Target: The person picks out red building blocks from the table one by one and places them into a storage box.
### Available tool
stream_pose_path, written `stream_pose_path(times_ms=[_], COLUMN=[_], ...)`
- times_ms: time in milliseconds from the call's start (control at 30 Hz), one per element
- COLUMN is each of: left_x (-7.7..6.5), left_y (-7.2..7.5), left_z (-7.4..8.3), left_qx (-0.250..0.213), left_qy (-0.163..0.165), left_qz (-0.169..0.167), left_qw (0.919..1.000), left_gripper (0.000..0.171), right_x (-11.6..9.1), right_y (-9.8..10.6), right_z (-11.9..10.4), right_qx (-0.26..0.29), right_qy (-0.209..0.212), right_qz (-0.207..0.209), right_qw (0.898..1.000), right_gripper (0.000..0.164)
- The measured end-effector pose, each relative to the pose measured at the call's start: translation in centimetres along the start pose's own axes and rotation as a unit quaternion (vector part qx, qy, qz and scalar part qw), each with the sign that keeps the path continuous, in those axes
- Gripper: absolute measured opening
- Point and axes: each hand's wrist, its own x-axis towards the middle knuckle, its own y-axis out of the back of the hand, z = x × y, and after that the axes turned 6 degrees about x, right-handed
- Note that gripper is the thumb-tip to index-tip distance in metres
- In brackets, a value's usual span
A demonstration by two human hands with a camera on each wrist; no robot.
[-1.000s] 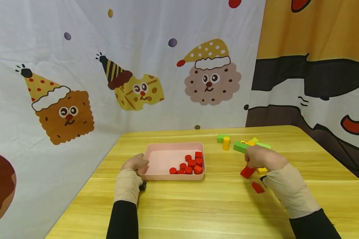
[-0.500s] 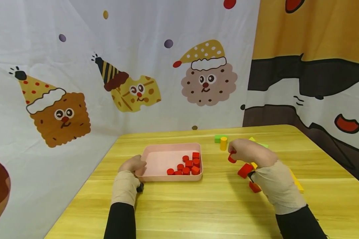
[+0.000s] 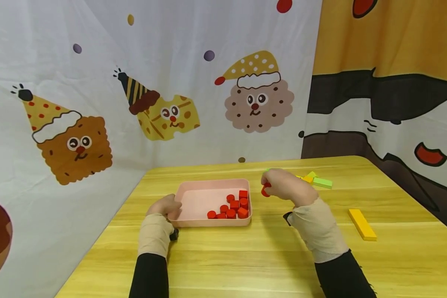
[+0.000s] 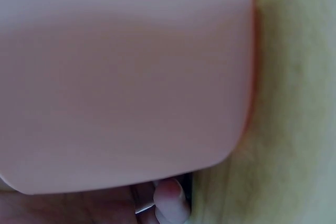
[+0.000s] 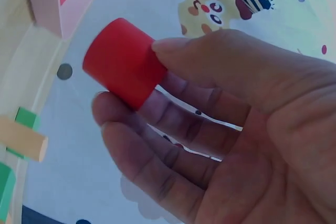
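The right hand has its thumb and fingers clamped on a round red block, shaped like a little can. The red block is up off the desk, just to the right of the pink tray, not in it. The thumb presses one side and the bent fingers press the other.

The left hand holds the left side of the pink tray with bent fingers. The tray sits flat, nearer the left edge of the desk than the right edge. In the tray, a bunch of small red blocks, some round and some square, is by the right wall and the front wall.

A long yellow block lies near the right edge of the desk. A light green block and a yellow block are near the far right corner. The right hand hides most of another green block near the far edge. Behind the desk hangs a curtain with funny snack faces.
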Motion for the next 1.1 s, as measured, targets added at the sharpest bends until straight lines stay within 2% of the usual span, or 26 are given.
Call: stream_pose_path(times_ms=[267, 367, 600, 767, 933, 1100], left_x=[-0.2, -0.2, 0.2, 0.5, 0.7, 0.5], left_y=[0.0, 0.1, -0.4, -0.2, 0.1, 0.2], left_z=[0.1, 0.1, -0.3, -0.3, -0.3, -0.1], left_qx=[0.020, 0.030, 0.001, 0.006, 0.026, 0.022], left_qy=[0.002, -0.001, 0.001, -0.006, -0.012, 0.002], left_qz=[0.006, 0.010, 0.012, 0.011, 0.010, 0.015], left_qw=[0.9998, 0.9995, 0.9999, 0.9999, 0.9995, 0.9996], left_gripper=[0.063, 0.063, 0.058, 0.061, 0.061, 0.061], right_x=[1.6, 2.4, 4.3, 5.2, 6.2, 7.0], right_y=[-1.3, -2.3, -4.8, -5.3, -6.2, -7.2], right_z=[-1.4, -1.9, -3.0, -4.0, -4.6, -4.8], right_qx=[-0.004, -0.012, -0.027, -0.020, -0.021, -0.021], right_qy=[0.036, 0.053, 0.102, 0.114, 0.111, 0.124], right_qz=[0.018, 0.037, 0.054, 0.066, 0.059, 0.073], right_qw=[0.999, 0.998, 0.993, 0.991, 0.992, 0.989], right_gripper=[0.007, 0.012, 0.022, 0.022, 0.024, 0.025])
